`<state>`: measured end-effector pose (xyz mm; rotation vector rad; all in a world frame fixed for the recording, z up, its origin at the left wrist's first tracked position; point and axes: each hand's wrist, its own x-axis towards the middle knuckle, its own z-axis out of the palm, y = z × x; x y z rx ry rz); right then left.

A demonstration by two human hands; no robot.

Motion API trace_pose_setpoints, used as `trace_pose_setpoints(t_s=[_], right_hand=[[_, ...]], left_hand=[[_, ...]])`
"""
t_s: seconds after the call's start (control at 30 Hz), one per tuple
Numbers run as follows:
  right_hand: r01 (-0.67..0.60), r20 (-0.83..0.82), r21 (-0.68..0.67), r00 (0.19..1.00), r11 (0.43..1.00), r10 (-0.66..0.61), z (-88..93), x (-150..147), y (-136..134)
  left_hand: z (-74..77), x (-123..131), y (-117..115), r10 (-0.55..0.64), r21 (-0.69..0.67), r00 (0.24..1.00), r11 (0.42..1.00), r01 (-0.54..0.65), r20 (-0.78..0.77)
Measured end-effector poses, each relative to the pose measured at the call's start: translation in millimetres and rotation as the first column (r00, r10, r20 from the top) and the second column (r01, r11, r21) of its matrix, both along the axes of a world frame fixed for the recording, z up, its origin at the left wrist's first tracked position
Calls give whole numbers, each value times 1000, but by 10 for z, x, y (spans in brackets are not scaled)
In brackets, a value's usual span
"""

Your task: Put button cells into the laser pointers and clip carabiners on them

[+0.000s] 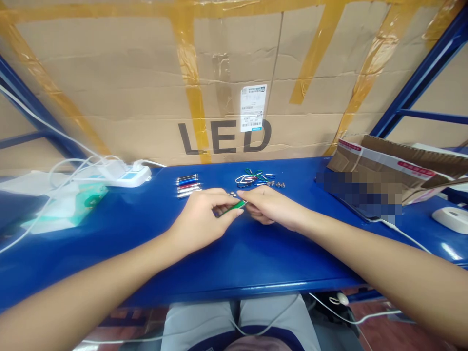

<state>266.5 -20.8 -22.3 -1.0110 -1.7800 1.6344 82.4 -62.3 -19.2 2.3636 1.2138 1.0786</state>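
Note:
Between thumb and fingers, my left hand [204, 217] grips a slim green metal tube [234, 206], tilted up to the right. At the tube's right end, my right hand [266, 204] is pinched closed; whatever sits between its fingertips is too small to make out. Behind my left hand lies a row of several similar tubes [188, 185] in black, blue, red and silver. Beyond my right hand is a loose pile of coloured carabiner clips [254, 177]. Small silver caps [281, 185] lie at the pile's right, and a few more small metal pieces [232, 194] show between my hands.
A large taped carton [146, 87] stands behind the blue table [234, 263]. At left are a white power strip [124, 174] with cables and a green-white tissue pack [73, 207]. At right stand an open cardboard box [383, 165], a pixelated dark device and a white mouse [451, 219].

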Motion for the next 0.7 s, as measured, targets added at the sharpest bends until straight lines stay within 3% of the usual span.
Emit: trace_pose_setpoints(t_s=[0.07, 0.17, 0.23, 0.3, 0.57, 0.7], right_hand=[[44, 6, 246, 999, 968, -47, -11, 27, 28], [65, 13, 553, 996, 831, -86, -6, 58, 31], [27, 13, 646, 999, 763, -47, 8, 74, 22], [-8, 18, 689, 1000, 725, -6, 17, 85, 10], [1, 68, 708, 995, 706, -70, -11, 77, -34], [-14, 123, 642, 989, 766, -85, -9, 50, -33]], left_hand=[[28, 2, 21, 34, -257, 985, 966, 11, 170], [40, -20, 55, 96, -540, 926, 832, 128, 366], [40, -38, 66, 125, -624, 892, 756, 198, 435], [41, -45, 65, 141, -643, 876, 733, 222, 462], [22, -14, 38, 57, -510, 922, 845, 161, 384], [-1, 3, 10, 40, -346, 963, 936, 57, 265]])
